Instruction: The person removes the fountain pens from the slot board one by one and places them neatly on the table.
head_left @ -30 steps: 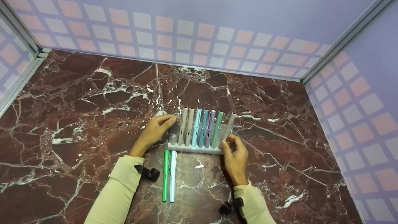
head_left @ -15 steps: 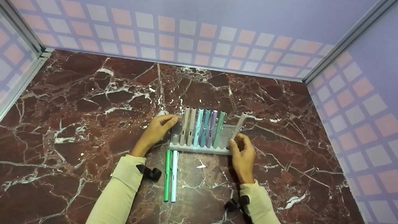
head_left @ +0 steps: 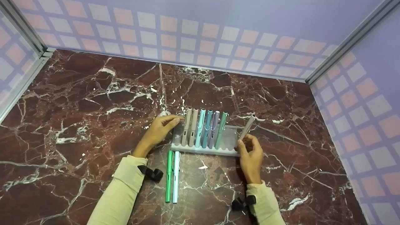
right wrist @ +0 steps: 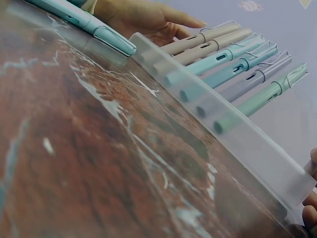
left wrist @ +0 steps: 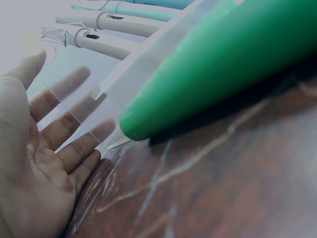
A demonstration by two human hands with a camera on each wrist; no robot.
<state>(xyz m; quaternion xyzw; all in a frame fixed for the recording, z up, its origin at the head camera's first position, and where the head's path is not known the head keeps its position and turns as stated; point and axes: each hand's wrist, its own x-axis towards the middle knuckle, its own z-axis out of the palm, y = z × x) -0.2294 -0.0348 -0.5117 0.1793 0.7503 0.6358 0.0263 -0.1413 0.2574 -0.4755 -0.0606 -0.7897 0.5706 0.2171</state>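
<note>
A clear pen stand (head_left: 229, 137) with a scalloped front ledge sits mid-table. Several capped pens lean in its left part: two taupe, then light blue (head_left: 200, 129), teal, purple and dull green (head_left: 221, 129). Beside the stand's left end is my left hand (head_left: 158, 131); in the left wrist view its extended fingers (left wrist: 69, 126) show through the clear plastic. At the right end, my right hand (head_left: 251, 157) pinches a taupe pen (head_left: 247, 126), tilted to the right, its lower part hidden by the fingers. That hand barely enters the right wrist view.
In front of the stand's left end, a bright green pen (head_left: 169, 178) and a pale blue pen (head_left: 176, 178) lie side by side on the marbled table (head_left: 103, 131). Checkered panels (head_left: 187, 40) enclose the back and sides.
My right hand has moved right along the stand with the taupe pen, which leans further right. The left hand stays at the stand's left end; the view has shifted slightly.
</note>
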